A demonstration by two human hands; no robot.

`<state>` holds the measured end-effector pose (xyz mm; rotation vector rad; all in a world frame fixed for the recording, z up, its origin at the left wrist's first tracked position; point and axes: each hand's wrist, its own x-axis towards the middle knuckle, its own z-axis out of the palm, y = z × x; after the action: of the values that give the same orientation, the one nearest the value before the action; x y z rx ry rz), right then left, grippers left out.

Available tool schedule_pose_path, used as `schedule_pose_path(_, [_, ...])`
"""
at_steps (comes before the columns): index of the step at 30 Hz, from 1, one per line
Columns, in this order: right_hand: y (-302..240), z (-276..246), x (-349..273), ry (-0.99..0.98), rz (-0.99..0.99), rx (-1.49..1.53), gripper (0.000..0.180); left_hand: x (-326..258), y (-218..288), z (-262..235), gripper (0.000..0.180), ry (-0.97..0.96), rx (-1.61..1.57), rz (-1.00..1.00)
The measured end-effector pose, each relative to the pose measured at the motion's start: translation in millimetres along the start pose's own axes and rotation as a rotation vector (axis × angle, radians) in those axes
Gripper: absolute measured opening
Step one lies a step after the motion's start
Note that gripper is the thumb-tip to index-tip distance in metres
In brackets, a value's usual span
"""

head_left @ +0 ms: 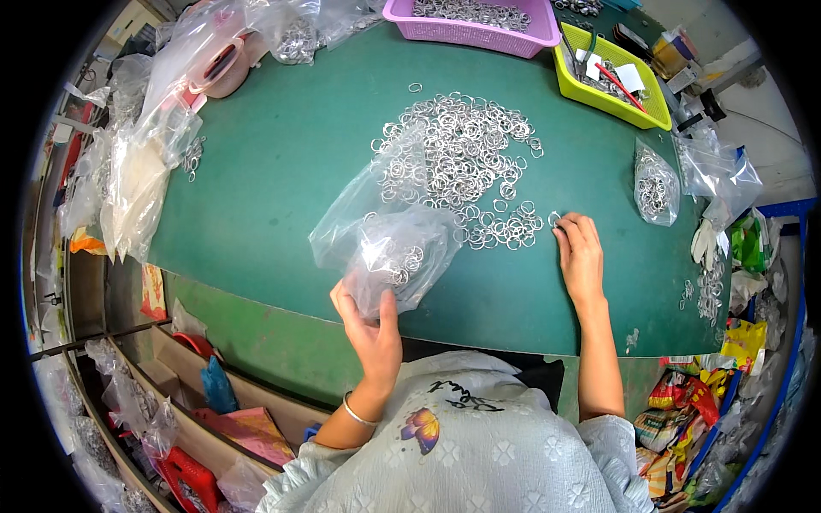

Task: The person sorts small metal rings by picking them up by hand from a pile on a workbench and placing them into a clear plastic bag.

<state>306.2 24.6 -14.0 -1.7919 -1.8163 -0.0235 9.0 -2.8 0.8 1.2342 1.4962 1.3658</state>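
Note:
My left hand (369, 329) is closed on the near end of a clear plastic bag (351, 235), thumb on one side and fingers on the other. A few silver metal rings (406, 265) show through the bag's lower part. Beyond it, a big loose pile of similar rings (466, 150) lies on the green table, partly under the bag's far flap. To the right of the pile, my right hand (581, 252) rests low over the tabletop, its fingertips pinching a single metal ring (554, 219).
A purple basket (479, 32) of rings and a yellow-green basket (611, 101) with pliers stand at the far edge. At the right lies a small bag of rings (656, 188). Plastic bags (137, 188) crowd the left edge, near a pink container (224, 73).

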Motion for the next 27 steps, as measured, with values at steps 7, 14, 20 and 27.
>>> schedule_pose_path(7, [-4.5,-1.1,-0.3,0.11,0.224,0.233,0.003,-0.2,0.1,-0.7,0.043,-0.005,0.002,0.002])
schedule_pose_path(14, [-110.3,0.1,-6.6,0.251,-0.308,0.447,0.008,-0.1,1.0,1.5,0.042,-0.001,-0.009,0.003])
schedule_pose_path(20, [-125.0,12.8,9.0,0.002,-0.345,0.423,0.014,1.6,1.9,-0.3,0.042,-0.003,0.014,0.005])
schedule_pose_path(27, [-42.9,1.1,29.6,-0.065,0.003,0.07,0.014,0.7,-0.2,-1.4,0.043,-0.014,0.042,0.0])
